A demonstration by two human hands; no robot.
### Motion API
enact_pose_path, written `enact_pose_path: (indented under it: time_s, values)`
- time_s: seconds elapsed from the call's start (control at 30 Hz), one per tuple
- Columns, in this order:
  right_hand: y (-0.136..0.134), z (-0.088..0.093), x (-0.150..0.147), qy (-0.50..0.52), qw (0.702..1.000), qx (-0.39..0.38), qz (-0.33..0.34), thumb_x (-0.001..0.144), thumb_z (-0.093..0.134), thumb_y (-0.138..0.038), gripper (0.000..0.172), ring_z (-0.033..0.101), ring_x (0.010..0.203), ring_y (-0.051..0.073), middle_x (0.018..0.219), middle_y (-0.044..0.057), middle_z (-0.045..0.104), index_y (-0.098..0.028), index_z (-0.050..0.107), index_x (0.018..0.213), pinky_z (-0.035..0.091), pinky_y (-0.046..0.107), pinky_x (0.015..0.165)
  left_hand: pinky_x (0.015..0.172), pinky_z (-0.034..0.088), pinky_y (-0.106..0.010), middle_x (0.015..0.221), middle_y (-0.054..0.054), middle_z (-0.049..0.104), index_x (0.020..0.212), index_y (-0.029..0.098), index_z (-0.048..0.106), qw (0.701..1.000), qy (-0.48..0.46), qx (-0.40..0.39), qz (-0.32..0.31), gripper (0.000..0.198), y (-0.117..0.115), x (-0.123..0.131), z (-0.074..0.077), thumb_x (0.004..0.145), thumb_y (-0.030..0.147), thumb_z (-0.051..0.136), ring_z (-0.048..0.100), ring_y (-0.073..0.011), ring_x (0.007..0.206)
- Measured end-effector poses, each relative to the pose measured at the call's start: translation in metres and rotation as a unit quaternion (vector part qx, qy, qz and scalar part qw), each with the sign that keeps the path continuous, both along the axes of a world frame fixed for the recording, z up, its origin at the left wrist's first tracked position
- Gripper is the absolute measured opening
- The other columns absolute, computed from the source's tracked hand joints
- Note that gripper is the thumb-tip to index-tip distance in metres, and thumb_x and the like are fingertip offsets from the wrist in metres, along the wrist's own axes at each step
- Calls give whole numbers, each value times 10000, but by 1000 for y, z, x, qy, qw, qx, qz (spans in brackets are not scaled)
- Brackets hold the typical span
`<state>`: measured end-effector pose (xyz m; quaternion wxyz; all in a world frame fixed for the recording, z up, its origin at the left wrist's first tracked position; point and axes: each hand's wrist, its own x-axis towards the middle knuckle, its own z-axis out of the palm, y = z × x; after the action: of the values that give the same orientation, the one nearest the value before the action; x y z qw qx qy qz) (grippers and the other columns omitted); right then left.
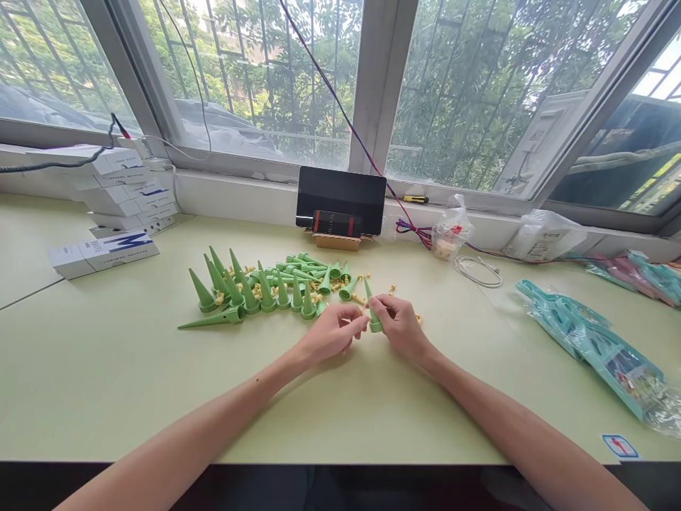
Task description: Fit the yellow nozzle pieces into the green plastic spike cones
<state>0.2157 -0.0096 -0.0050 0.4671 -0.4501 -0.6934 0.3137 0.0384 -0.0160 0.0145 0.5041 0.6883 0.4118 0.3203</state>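
Green pointed plastic cones [255, 287] and small yellow plastic pieces [340, 286] dot a pale green tabletop [106, 369] in front of a black rectangular screen [340, 199]. Left of the screen, white cardboard boxes [106, 248] carry blue lettering. Right of it are teal packets in clear plastic [585, 333], a white cable [477, 272] and red and blue wires [412, 228].

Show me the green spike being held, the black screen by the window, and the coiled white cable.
green spike [370, 301]: head view, on its tapered shaft, below the tip.
black screen [340, 195]: head view, middle of its dark face.
white cable [477, 264]: head view, upper strands of the coil.
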Motion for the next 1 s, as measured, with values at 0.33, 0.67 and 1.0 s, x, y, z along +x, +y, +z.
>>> enact_pose_path:
  time_s: [0.33,0.67,1.0]
  values:
    - [0,1,-2,12,998,-59,18,923,495,-548,429,392,399,93,510,-40,439,-168,622,769,308,230,394,436,289,-227,533,39,441,604,159,540,998,18,49,-24,386,3,-4,-4,880,428,556,408,-74,419]
    - [0,2,-2,15,997,-78,24,920,498,-532,428,386,336,70,506,-54,415,-158,614,748,299,213,341,541,239,-261,563,44,290,555,160,372,961,92,260,-5,398,3,-4,-9,911,264,519,258,-90,550]
    - [0,0,0,25,994,-96,39,931,486,-519,414,415,284,68,524,-64,399,-174,571,719,280,199,286,569,274,-256,616,30,372,600,161,402,923,125,363,-9,358,5,-5,-17,943,204,493,321,-98,572]
